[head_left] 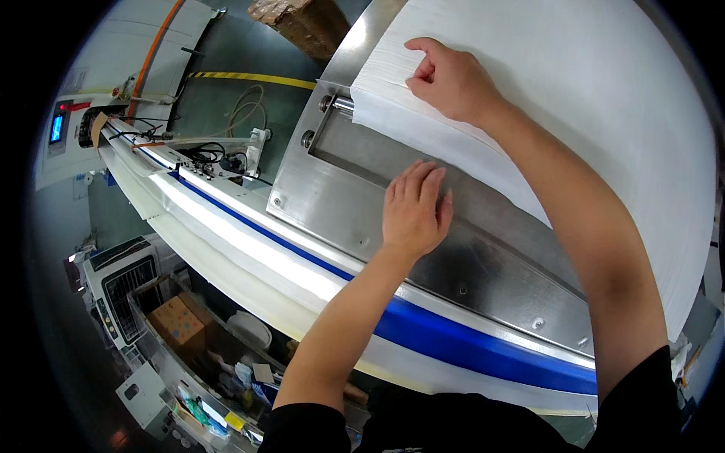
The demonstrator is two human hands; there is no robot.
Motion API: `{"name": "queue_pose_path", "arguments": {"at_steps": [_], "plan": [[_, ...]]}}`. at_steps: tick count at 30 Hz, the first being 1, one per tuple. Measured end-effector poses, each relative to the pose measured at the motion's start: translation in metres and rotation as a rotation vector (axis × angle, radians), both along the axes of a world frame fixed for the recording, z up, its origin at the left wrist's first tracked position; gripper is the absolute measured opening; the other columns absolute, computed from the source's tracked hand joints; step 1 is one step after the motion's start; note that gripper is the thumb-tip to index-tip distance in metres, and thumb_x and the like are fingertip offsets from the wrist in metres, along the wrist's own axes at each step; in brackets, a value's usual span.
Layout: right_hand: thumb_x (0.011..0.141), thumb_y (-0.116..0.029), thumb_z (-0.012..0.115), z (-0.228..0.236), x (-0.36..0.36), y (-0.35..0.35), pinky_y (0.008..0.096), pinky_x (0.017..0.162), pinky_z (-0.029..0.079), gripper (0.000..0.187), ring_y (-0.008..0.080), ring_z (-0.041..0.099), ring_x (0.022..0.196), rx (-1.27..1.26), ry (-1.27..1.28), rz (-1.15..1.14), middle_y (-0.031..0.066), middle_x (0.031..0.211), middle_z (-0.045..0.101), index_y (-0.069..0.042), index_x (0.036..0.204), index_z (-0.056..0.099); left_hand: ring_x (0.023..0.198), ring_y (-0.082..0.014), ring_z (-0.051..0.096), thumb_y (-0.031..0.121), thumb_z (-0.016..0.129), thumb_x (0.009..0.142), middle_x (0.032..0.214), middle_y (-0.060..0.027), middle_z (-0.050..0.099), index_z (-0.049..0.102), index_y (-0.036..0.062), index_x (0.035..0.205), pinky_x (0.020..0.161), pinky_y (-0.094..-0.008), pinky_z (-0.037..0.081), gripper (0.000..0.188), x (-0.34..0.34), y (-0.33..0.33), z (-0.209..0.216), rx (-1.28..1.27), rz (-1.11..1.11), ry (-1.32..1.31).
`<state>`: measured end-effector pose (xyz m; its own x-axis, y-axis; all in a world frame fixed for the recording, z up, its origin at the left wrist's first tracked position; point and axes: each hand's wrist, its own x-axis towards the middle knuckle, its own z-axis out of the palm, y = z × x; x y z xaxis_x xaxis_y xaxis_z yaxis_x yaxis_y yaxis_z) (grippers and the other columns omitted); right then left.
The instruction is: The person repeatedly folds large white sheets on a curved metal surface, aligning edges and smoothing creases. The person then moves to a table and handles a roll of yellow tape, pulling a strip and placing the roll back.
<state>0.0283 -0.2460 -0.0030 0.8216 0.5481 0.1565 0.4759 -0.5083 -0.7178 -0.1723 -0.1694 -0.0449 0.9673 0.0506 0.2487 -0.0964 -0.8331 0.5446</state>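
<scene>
A broad stack of thin white sheets [604, 90], paper or cloth I cannot tell, fills the upper right, with fine layers along its left edge. Over that edge is my right hand [457, 83], its finger and thumb curved with their tips apart and nothing visible between them. My left hand [415, 208] is lower and nearer, its fingers stretched out over the bare metal table [340, 204], beside the long recess [483, 196]. Whether its fingertips press on the metal cannot be told. A shiny metal roller [343, 103] shows at the stack's left corner.
Along the table's near side runs a long rail with a blue strip [438, 328] and pale fabric. Cables [204, 155] hang at its left end, near a machine with a lit screen [57, 128]. A cart holds a cardboard box [177, 325]. Another carton [298, 26] stands beyond.
</scene>
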Motion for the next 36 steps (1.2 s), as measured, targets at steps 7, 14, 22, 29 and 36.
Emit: {"name": "queue_pose_path", "arguments": {"at_steps": [7,14,22,29,36], "plan": [[0.080,-0.022,0.064,-0.005,-0.001,-0.002,0.0402,0.074,0.053,0.041,0.0264,0.068,0.078,0.002,-0.036,-0.041,0.0041,0.084,0.071,-0.015,0.120,0.058,0.120,-0.0321,0.049,0.013,0.061,0.080,0.136,-0.0124,0.049,0.054,0.0108,0.127,0.101,-0.0471,0.035,0.048,0.075,0.059,0.017,0.303,0.136,-0.384],[0.082,-0.020,0.065,0.000,-0.002,-0.003,0.0369,0.068,0.053,0.039,0.0232,0.067,0.074,-0.034,-0.058,-0.067,0.0024,0.082,0.070,-0.014,0.119,0.057,0.115,-0.0272,0.053,0.020,0.063,0.075,0.132,-0.0057,0.052,0.061,0.0192,0.114,0.097,-0.0445,0.038,0.039,0.087,0.092,0.017,0.527,-0.019,-0.310],[0.089,-0.023,0.059,0.018,-0.126,-0.099,0.0410,0.070,0.054,0.042,0.0300,0.067,0.080,-0.250,-0.172,-0.177,0.0109,0.091,0.068,-0.005,0.126,0.050,0.117,-0.0278,0.054,0.012,0.068,0.067,0.128,-0.0072,0.057,0.059,0.0127,0.107,0.103,-0.0492,0.038,0.042,0.084,0.138,0.042,0.651,-0.423,0.011],[0.088,-0.021,0.058,-0.005,-0.236,-0.414,0.0484,0.097,0.040,0.056,0.0211,0.066,0.088,-0.710,-0.255,-0.589,0.0033,0.091,0.069,-0.003,0.138,0.041,0.107,-0.0297,0.058,0.010,0.068,0.069,0.119,-0.0112,0.059,0.050,0.0145,0.126,0.102,-0.0437,0.036,0.060,0.105,0.094,0.094,0.947,-0.434,0.348],[0.095,-0.021,0.046,0.007,-0.308,-0.662,0.0482,0.107,0.030,0.049,0.0229,0.066,0.088,-0.766,-0.187,-0.752,0.0047,0.081,0.068,-0.004,0.140,0.037,0.102,-0.0316,0.060,0.010,0.060,0.084,0.110,-0.0130,0.064,0.066,0.0112,0.110,0.084,-0.0418,0.048,0.028,0.154,0.087,0.053,1.347,-0.278,0.706]]}}
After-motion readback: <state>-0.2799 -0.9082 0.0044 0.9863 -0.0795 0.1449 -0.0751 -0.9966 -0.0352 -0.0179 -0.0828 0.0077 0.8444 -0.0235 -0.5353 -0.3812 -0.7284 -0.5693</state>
